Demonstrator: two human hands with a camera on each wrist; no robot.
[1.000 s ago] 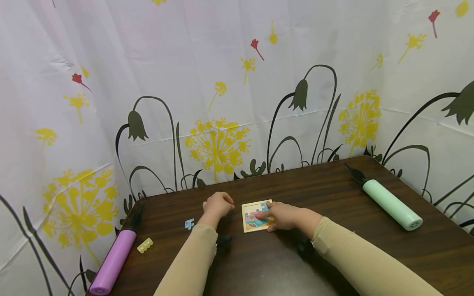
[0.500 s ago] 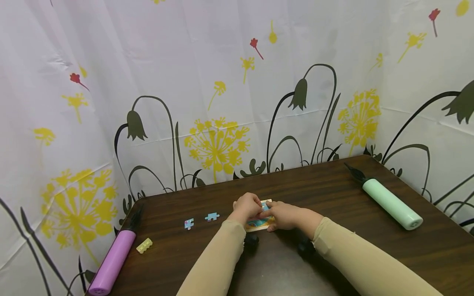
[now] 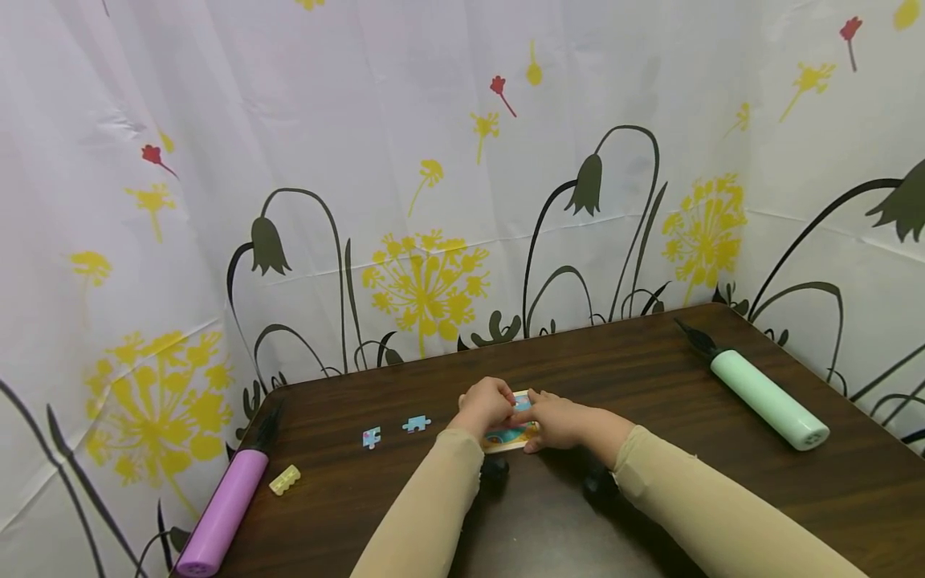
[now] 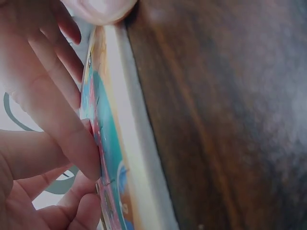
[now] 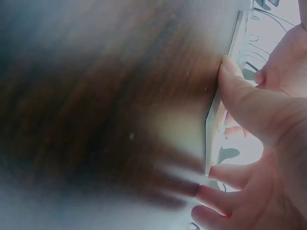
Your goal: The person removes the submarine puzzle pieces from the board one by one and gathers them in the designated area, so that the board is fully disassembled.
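Both hands met over the puzzle board (image 3: 506, 438) mid-table: the left hand (image 3: 486, 406) apparently pressed a piece flat, best seated squarely, while the right hand (image 3: 556, 420) pinched the board's edge steady.

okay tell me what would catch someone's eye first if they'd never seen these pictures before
Probably the two hands, the left hand and right hand, meeting over a small colourful square puzzle board at the middle of the dark wooden table. Next, the purple cylindrical pump at the table's left edge and the mint green cylindrical pump on the right. Two loose blue puzzle pieces lie left of the hands.
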